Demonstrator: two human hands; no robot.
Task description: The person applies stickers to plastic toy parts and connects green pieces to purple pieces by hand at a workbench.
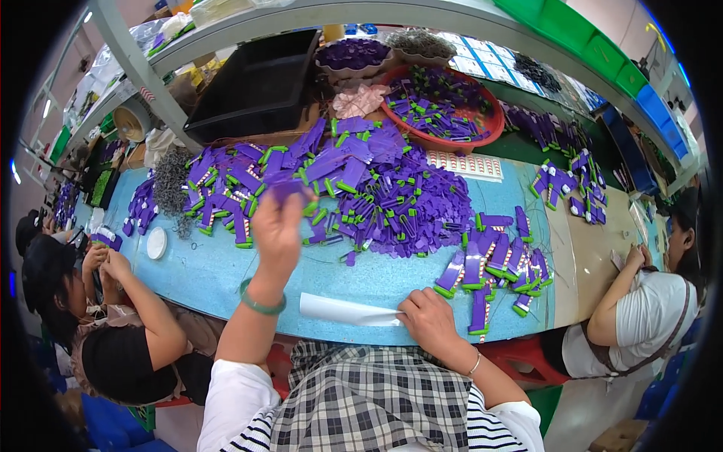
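My left hand (277,230), a green bangle on its wrist, is raised over the near edge of a heap of purple parts. Its fingers pinch a purple plastic piece (285,188), blurred by motion. Close to the table's front edge, my right hand (429,320) has its fingers closed on the right end of a curled white sheet (348,309). Beyond lies a big pile of flat purple pieces (410,203), some with green ends. Right of my right hand are several purple-and-green assemblies (497,260) with striped strips and thin wires.
A black tray (256,90) and a red basin (493,128) of purple parts stand behind the pile. A sticker sheet (471,167) lies beside the basin. A white round lid (157,243) and tangled grey wires (173,184) are at left. People sit working on both sides; a shelf spans overhead.
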